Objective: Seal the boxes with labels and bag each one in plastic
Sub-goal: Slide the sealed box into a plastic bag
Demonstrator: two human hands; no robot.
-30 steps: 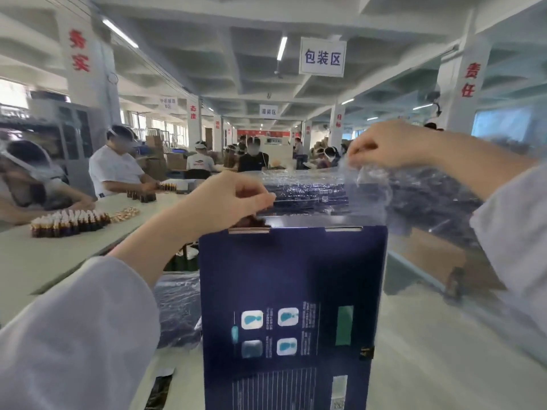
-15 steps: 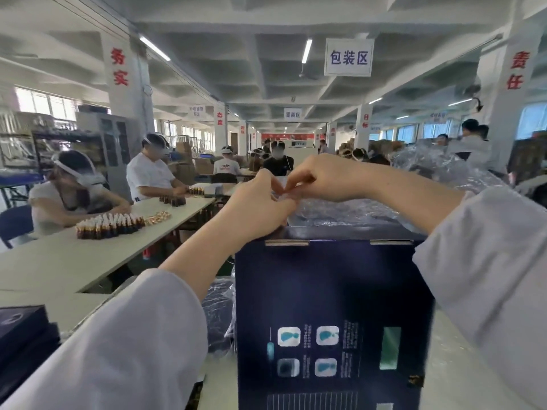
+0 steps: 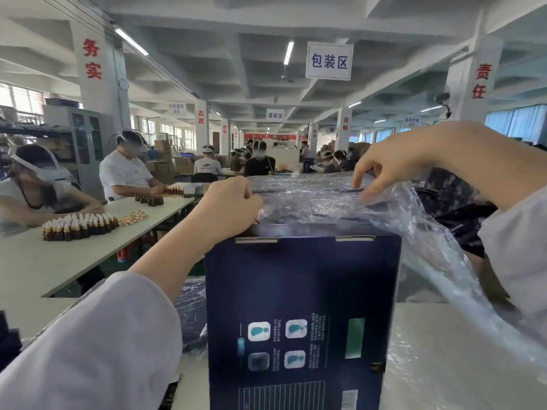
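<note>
- Big, bright workroom, seen from the head camera: white pillars with red writing, a hanging sign, and people sitting at a long table with rows of small brown bottles.
- A dark blue box stands upright on the white table, right in front, with its top up by the hands.
- A clear plastic bag lies crumpled over the top of the box and hangs down its right side.
- The left hand is curled tight at the top left corner of the box, gripping the bag's edge.
- The right hand pinches the bag's edge with its fingertips, over the far right of the top.
- The bag looks thin, soft and slippery, so it is best held by its rim on both sides.
- The box looks like stiff card, and its sharp corners could catch or tear the plastic. I cannot tell how heavy it is.
</note>
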